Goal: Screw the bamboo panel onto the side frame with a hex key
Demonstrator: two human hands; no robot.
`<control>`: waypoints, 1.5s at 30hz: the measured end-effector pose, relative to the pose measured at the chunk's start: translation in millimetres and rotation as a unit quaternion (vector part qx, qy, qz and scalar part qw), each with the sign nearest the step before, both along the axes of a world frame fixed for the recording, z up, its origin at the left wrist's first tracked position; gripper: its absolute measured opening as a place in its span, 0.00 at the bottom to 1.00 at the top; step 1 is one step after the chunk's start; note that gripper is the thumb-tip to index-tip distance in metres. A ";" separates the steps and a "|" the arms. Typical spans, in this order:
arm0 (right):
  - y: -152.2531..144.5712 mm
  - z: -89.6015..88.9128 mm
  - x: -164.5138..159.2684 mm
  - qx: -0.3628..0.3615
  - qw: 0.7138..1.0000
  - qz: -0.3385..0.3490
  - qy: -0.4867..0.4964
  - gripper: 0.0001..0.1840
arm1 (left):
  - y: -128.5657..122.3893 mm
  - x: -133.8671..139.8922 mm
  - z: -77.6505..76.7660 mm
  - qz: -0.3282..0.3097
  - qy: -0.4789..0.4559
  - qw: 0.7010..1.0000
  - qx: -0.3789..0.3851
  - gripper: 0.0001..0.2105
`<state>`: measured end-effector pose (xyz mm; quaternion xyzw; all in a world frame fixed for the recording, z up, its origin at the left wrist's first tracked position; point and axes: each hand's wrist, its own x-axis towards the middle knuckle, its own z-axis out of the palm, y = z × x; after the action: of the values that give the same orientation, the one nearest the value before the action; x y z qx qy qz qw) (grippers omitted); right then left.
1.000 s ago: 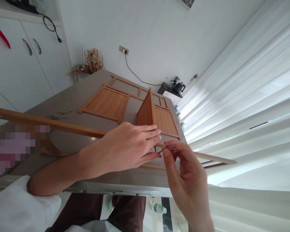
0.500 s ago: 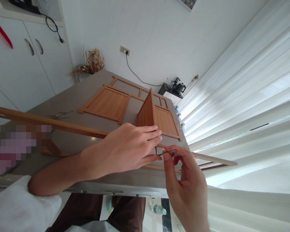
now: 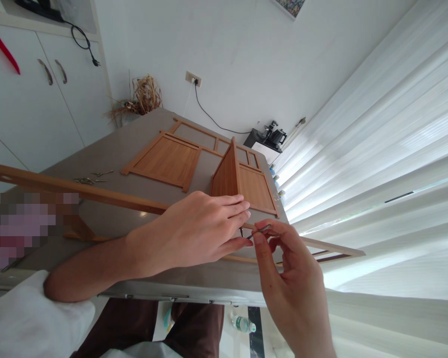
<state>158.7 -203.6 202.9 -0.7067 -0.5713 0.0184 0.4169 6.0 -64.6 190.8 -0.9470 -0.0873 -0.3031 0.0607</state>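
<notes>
My left hand (image 3: 205,226) lies over a long wooden frame (image 3: 134,201) near the table's front edge, its fingers extended and its thumb lower down, holding the frame steady. Its fingertips come close to an upright wooden panel (image 3: 226,171). Pinched between thumb and fingers of my right hand (image 3: 289,268) is a thin, bent metal hex key (image 3: 259,230). The key's inner end reaches a dark metal fastener (image 3: 241,231) just beside my left thumb. Exactly how the tip sits in the fastener cannot be made out.
Beyond my hands, a flat panelled wooden frame (image 3: 168,161) rests on the grey table (image 3: 123,134). Loose bolts (image 3: 87,180) lie at the left. White curtains (image 3: 377,164) hang on the right. A plastic bottle (image 3: 243,324) is on the floor below.
My right hand has shifted slightly right and turned the hex key, whose visible arm now tilts differently. My left hand stays where it was.
</notes>
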 end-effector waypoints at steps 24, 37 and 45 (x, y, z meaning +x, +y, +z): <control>-1.8 -28.6 -2.6 0.065 0.974 -0.017 0.217 0.09 | 0.1 -0.1 0.0 0.009 0.006 1.000 -0.003 0.20; -0.9 -26.4 -2.8 0.062 0.965 -0.010 0.256 0.10 | 0.8 -1.2 -2.0 0.014 0.015 1.000 0.006 0.21; -2.8 -25.8 -1.0 0.058 0.971 0.016 0.232 0.07 | 3.6 -5.2 -3.5 0.009 0.057 0.998 0.030 0.17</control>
<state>157.7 -206.5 177.1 -0.6484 -0.4706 0.1554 0.5779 0.8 -61.1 187.2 -0.9597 -0.0828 -0.2508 0.0965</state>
